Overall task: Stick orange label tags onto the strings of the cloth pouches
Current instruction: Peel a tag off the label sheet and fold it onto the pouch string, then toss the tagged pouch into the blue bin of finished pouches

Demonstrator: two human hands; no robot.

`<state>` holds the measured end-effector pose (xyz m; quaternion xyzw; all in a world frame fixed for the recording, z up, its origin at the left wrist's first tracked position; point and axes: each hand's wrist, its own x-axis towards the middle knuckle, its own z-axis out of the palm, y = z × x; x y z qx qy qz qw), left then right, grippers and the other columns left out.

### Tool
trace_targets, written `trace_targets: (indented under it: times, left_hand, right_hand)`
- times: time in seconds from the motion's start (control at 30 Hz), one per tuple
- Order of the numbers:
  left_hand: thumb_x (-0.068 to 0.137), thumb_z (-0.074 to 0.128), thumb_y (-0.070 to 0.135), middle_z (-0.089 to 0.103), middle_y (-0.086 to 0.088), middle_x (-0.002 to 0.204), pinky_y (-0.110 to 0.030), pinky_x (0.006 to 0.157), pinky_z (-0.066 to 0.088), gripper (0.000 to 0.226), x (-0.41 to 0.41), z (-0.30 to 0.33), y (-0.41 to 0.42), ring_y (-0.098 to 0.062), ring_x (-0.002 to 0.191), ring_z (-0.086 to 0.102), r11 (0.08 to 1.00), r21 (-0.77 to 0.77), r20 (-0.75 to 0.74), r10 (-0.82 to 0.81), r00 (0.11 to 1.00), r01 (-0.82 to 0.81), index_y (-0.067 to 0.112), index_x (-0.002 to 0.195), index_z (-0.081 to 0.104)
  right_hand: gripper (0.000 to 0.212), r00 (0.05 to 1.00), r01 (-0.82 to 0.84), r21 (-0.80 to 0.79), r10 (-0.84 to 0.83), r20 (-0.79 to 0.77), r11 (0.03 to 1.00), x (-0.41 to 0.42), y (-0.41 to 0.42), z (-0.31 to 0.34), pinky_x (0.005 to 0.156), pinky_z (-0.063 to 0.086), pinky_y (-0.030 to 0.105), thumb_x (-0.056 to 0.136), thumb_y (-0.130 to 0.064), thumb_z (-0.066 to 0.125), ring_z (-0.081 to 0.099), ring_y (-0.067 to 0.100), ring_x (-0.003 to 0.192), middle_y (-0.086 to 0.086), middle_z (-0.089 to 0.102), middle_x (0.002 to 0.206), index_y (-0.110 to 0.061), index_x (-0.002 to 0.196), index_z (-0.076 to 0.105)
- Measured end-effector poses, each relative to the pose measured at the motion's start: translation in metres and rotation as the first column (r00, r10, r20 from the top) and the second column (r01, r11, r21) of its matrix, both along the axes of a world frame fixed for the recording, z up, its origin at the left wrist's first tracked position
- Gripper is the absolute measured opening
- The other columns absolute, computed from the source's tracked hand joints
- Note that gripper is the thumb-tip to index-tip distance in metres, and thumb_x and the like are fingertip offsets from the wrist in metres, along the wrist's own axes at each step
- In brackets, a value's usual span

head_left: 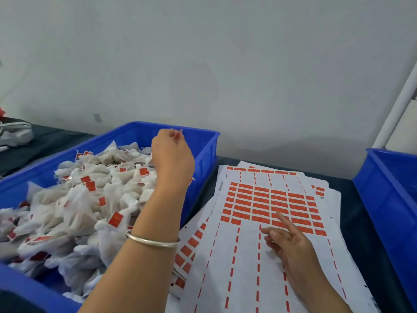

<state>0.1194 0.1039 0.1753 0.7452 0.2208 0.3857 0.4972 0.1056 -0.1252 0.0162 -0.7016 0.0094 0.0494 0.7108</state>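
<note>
A dark table (352, 199) runs across the lower scene under a pale wall. At nine o'clock sits a big blue bin (204, 152), heaped with white cloth pouches (79, 206), many already carrying orange tags on their strings. A second bin (388, 190) shows only its edge at three o'clock. Between the two, from the centre down toward five o'clock, lies a fanned stack of label sheets (243, 256); the top sheet keeps a block of orange tags (266, 205) in its upper half, while its lower half is peeled to thin orange dashes. The left arm reaches up from six o'clock across the near bin, a silver bangle (153, 241) on the wrist, and the left hand (172, 157) is raised over the bin's far end with its fingertips pinched on a small orange tag and what looks like a string, too fine to tell. The right hand (291, 247) rests low over the sheet, loosely spread, index finger pointing toward eleven o'clock at the lowest row of tags, gripping nothing.
</note>
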Motion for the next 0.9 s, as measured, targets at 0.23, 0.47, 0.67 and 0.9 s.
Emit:
trace_targets:
  times: [0.23,0.47,0.67,0.9]
  left_hand:
    - [0.096,0.043,0.02,0.043,-0.004,0.139,-0.028,0.087,0.047,0.046,-0.001,-0.02,-0.006,-0.02,0.117,0.05,0.972,-0.23,-0.064,-0.058,0.996,0.042,0.017,0.141,0.032]
    - [0.094,0.05,0.023,0.058,0.01,0.119,-0.012,0.068,0.041,0.029,-0.012,-0.053,-0.06,0.002,0.084,0.055,0.932,0.131,-0.155,-0.317,0.936,0.338,0.026,0.123,0.052]
    - [0.092,0.05,0.035,0.054,0.005,0.131,-0.036,0.09,0.047,0.034,-0.02,-0.113,-0.109,-0.017,0.114,0.055,0.772,0.083,-0.523,-0.504,0.687,0.63,0.031,0.126,0.051]
    - [0.093,0.052,0.032,0.06,0.009,0.116,-0.019,0.068,0.04,0.017,-0.026,-0.157,-0.126,-0.004,0.082,0.054,0.764,0.009,-0.524,-0.546,0.654,0.645,0.031,0.108,0.058]
  right_hand:
    - [0.017,0.996,0.075,-0.051,-0.077,-0.04,0.996,-0.003,0.005,0.005,0.072,0.052,0.017,0.093,-0.025,0.057,0.068,0.01,0.092,-0.016,0.074,0.091,-0.037,0.104,0.06]
    - [0.021,0.992,0.103,-0.272,-0.079,0.098,0.957,-0.028,-0.007,0.057,0.073,0.051,0.011,0.094,-0.02,0.057,0.063,0.004,0.093,-0.017,0.065,0.106,-0.041,0.097,0.057]
    - [0.026,0.955,0.244,-0.359,-0.158,0.252,0.901,-0.06,-0.075,0.13,0.051,0.049,0.01,0.09,-0.012,0.058,0.068,-0.003,0.071,-0.019,0.069,0.085,-0.036,0.094,0.065]
    - [0.035,0.932,0.326,-0.792,-0.317,0.177,0.516,-0.04,-0.201,0.147,0.087,0.049,0.035,0.091,0.004,0.041,0.06,0.022,0.103,0.004,0.064,0.115,-0.018,0.102,0.066]
